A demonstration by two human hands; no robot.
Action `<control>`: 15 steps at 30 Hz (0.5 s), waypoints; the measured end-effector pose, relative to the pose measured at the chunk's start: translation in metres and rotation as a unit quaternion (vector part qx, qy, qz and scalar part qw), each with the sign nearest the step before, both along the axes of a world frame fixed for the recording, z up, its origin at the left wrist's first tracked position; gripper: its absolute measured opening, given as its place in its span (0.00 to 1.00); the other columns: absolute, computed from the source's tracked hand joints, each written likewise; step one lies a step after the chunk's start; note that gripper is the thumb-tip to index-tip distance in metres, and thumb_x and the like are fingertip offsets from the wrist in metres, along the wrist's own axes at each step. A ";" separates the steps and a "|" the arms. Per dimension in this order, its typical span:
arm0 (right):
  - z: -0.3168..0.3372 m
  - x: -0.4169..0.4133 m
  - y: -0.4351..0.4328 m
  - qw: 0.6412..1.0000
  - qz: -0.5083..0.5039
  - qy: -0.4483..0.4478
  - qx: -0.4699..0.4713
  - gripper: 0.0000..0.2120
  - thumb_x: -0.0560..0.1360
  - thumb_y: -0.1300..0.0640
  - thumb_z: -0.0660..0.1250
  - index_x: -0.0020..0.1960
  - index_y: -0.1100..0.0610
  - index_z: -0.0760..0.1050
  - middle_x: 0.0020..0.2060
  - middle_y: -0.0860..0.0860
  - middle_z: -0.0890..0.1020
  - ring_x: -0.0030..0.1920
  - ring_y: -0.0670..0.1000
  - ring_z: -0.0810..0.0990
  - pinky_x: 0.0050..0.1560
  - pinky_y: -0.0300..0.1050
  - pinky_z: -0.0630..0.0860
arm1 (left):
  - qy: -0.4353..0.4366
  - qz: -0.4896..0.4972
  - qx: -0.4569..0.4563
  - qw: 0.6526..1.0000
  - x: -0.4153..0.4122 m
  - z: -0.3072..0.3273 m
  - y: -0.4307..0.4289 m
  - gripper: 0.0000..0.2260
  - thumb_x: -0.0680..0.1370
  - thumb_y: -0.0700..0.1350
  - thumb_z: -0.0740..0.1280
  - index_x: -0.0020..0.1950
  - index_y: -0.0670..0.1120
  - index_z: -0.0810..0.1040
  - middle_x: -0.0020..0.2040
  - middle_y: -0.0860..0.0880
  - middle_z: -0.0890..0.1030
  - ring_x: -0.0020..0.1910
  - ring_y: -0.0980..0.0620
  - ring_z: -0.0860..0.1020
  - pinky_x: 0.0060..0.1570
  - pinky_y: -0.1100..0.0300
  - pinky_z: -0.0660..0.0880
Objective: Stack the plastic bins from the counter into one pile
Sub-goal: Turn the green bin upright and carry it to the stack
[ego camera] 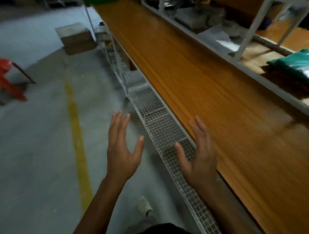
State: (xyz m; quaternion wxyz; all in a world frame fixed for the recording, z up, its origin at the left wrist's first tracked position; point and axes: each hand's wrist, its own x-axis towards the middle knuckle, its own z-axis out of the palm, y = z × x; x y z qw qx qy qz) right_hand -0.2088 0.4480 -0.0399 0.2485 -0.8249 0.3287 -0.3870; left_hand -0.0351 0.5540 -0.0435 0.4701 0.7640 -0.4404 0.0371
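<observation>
My left hand [122,150] and my right hand [198,153] are held out in front of me, palms facing each other, fingers spread and nothing in either. They hover over the wire mesh trays [160,127] that run along the front edge of the long orange wooden counter [209,86]. A green edge [100,1] shows at the far end of the counter at the top of the frame; I cannot tell what it is. The image is blurred by motion.
A white metal shelf frame [247,33] runs along the counter's back, with green packets [294,63] behind it at right. On the grey floor lie a yellow line [76,127], a cardboard box [76,40] and a red plastic chair [10,80]. My shoe [144,206] is below.
</observation>
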 end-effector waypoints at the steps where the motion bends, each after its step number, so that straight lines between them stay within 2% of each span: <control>1: -0.002 0.022 -0.004 1.000 0.012 -0.002 -0.004 0.30 0.77 0.50 0.66 0.74 0.62 0.67 0.75 0.58 0.67 0.76 0.54 0.66 0.74 0.45 0.65 | -0.005 0.014 0.000 1.000 0.019 0.000 0.001 0.28 0.78 0.50 0.63 0.76 0.38 0.65 0.78 0.40 0.64 0.79 0.44 0.57 0.77 0.59 0.55; 3: -0.005 0.064 -0.010 0.999 0.039 -0.005 -0.013 0.30 0.77 0.51 0.66 0.74 0.64 0.66 0.75 0.60 0.67 0.76 0.55 0.66 0.76 0.46 0.63 | -0.012 0.043 -0.001 0.999 0.054 0.000 0.005 0.28 0.78 0.49 0.64 0.75 0.37 0.66 0.77 0.39 0.64 0.79 0.42 0.58 0.77 0.57 0.56; 6: -0.005 0.122 -0.014 0.997 0.073 -0.011 -0.008 0.30 0.77 0.50 0.66 0.74 0.65 0.65 0.75 0.61 0.67 0.76 0.56 0.65 0.75 0.53 0.65 | -0.027 0.075 0.004 0.997 0.100 0.002 0.010 0.27 0.79 0.47 0.65 0.75 0.36 0.66 0.77 0.37 0.65 0.79 0.40 0.58 0.77 0.52 0.57; 8: -0.005 0.156 -0.016 0.996 0.092 -0.014 -0.005 0.31 0.78 0.50 0.66 0.75 0.64 0.64 0.75 0.61 0.66 0.76 0.56 0.65 0.75 0.54 0.65 | -0.038 0.094 0.011 0.995 0.126 0.003 0.011 0.27 0.79 0.46 0.66 0.74 0.36 0.67 0.76 0.37 0.65 0.78 0.38 0.59 0.77 0.50 0.58; 15: -0.012 0.257 -0.039 0.991 0.132 0.020 0.008 0.32 0.78 0.48 0.65 0.77 0.60 0.62 0.77 0.58 0.64 0.77 0.53 0.63 0.75 0.36 0.56 | -0.051 0.149 0.013 0.987 0.211 -0.006 -0.001 0.26 0.79 0.45 0.67 0.74 0.35 0.67 0.75 0.36 0.66 0.78 0.38 0.61 0.76 0.48 0.59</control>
